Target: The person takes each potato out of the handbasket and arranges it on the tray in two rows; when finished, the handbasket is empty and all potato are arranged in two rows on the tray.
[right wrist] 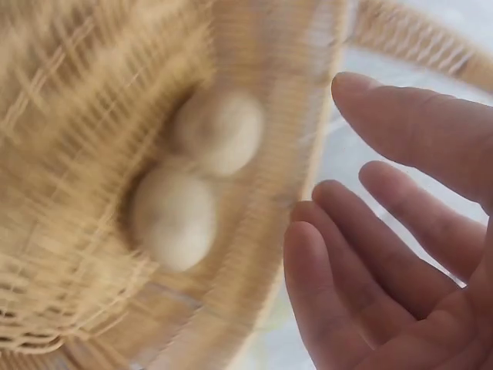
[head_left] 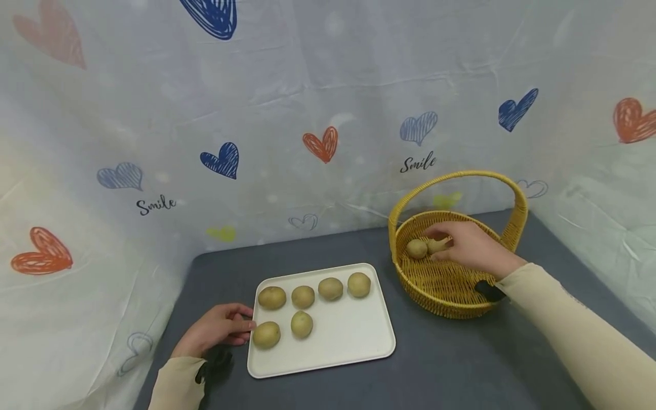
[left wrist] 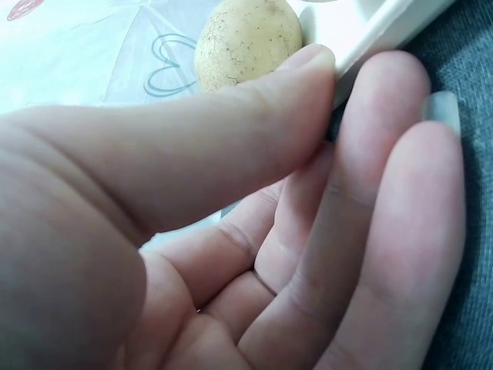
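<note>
My left hand [head_left: 217, 329] is at the left edge of a white rectangular tray [head_left: 343, 336]. In the left wrist view its thumb and fingers pinch the tray's rim [left wrist: 377, 38], close beside a potato [left wrist: 248, 42]. Several potatoes lie on the tray, most of them in a row along its far side. My right hand [head_left: 474, 247] reaches into a yellow wicker basket [head_left: 446, 307], over two potatoes there. Seen from the right wrist, this hand [right wrist: 400, 231] has its fingers spread apart from the thumb with nothing between them, and both basket potatoes [right wrist: 176, 220] look blurred.
The basket's tall arched handle [head_left: 461, 173] rises above the right hand. Tray and basket stand side by side on a dark grey table [head_left: 328, 387]. A white cloth printed with hearts [head_left: 320, 145] hangs behind and at both sides.
</note>
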Tool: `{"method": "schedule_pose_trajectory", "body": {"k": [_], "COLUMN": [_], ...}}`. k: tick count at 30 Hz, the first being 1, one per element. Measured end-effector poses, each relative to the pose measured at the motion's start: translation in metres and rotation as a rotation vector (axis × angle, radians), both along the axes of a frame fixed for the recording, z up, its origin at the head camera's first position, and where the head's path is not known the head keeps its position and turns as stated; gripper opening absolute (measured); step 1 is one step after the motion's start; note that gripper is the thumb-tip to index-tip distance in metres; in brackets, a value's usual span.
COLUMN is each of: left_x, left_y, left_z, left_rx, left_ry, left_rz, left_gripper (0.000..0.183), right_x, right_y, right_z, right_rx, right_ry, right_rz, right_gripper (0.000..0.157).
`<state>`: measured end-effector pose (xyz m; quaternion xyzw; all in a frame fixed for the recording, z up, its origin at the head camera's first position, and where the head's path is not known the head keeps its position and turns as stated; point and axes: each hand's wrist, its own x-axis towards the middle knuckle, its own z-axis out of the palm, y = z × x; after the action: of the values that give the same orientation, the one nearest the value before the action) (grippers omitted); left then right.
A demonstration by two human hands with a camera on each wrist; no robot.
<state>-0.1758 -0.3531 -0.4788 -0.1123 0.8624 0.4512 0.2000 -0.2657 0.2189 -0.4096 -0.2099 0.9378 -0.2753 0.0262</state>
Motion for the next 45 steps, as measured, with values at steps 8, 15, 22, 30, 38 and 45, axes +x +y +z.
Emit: {"method": "schedule_pose_trajectory", "body": {"k": [8,15,22,30,38,45], "left_x": [0.002,0.001,0.001,0.001,0.001,0.002], "left_y": [0.000,0.000,0.003,0.005,0.004,-0.001], "left_z": [-0.001,-0.002,-0.002,-0.001,0.000,0.000], "left_rx": [0.016,0.028,0.003,0.014,0.016,0.019], "left_ry": [0.011,0.013,0.014,0.016,0.017,0.017], "left_rz": [-0.031,-0.034,0.006,-0.010,-0.014,-0.015], "left_gripper": [0.052,0.051,0.048,0.050,0.049,0.050], "right_x": [-0.030,-0.041,-0.047,-0.054,-0.055,-0.052], "right_y": [0.019,0.025,0.024,0.027,0.025,0.022], "right_z": [-0.016,-0.025,-0.032,-0.041,-0.042,-0.033], "right_rx": [0.052,0.089,0.076,0.080,0.096,0.115], "right_ry": [-0.085,-0.104,-0.125,-0.150,-0.158,-0.094], "right_rz": [-0.039,-0.039,-0.028,-0.023,-0.027,-0.029], "right_gripper": [0.054,0.053,0.051,0.045,0.043,0.038]}}
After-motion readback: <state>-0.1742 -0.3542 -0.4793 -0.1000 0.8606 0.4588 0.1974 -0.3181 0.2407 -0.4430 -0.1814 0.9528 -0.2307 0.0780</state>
